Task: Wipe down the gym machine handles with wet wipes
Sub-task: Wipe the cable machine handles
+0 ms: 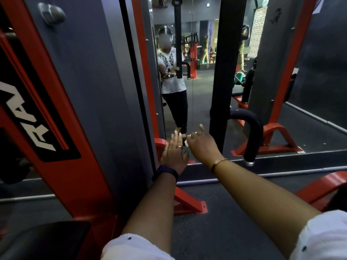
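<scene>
My left hand (pixel 174 152) reaches forward with straight fingers, its tips by a small pale thing (pixel 183 136) that I cannot identify. Right beside it, my right hand (pixel 201 146) pinches a white wet wipe (pixel 188 141) in curled fingers, with the index finger pointing up. Both hands hover low in front of the mirror. To their right, a curved black padded handle (pixel 252 132) with a silver end cap branches off a black upright post (pixel 223 91). Neither hand touches that handle.
A grey and red machine column (pixel 80 102) fills the left side. Its red foot (pixel 189 205) sits on the dark floor under my left arm. The wall mirror (pixel 199 102) ahead reflects me and more red machines. A black seat pad (pixel 45 239) lies at bottom left.
</scene>
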The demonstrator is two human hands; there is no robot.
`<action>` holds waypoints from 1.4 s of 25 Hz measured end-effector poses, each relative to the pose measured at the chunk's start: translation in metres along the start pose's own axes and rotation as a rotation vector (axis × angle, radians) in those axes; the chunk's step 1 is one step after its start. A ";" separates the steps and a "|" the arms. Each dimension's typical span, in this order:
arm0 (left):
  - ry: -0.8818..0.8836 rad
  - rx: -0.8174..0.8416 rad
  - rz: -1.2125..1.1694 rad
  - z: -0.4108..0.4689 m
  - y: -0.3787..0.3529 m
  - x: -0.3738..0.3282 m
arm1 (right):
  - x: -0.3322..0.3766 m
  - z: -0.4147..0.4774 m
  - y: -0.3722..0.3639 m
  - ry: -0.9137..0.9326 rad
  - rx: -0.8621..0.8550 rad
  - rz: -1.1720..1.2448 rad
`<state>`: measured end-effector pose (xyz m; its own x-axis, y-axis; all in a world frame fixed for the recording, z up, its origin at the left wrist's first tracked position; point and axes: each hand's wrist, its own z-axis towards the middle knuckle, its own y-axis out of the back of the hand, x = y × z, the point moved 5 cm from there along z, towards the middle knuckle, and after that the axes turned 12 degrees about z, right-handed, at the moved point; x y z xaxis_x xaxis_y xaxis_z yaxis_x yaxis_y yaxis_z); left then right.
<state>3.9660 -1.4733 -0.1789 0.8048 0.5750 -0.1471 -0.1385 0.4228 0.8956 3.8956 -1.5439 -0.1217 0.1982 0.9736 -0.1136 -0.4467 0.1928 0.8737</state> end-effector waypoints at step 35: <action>-0.084 0.055 0.195 0.013 -0.001 -0.014 | -0.008 -0.045 -0.011 -0.018 -0.436 -0.095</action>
<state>3.9621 -1.4906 -0.1727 0.8112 0.5811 0.0647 -0.2664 0.2688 0.9256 3.8597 -1.5484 -0.1518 0.2696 0.9475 -0.1717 -0.7514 0.3185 0.5779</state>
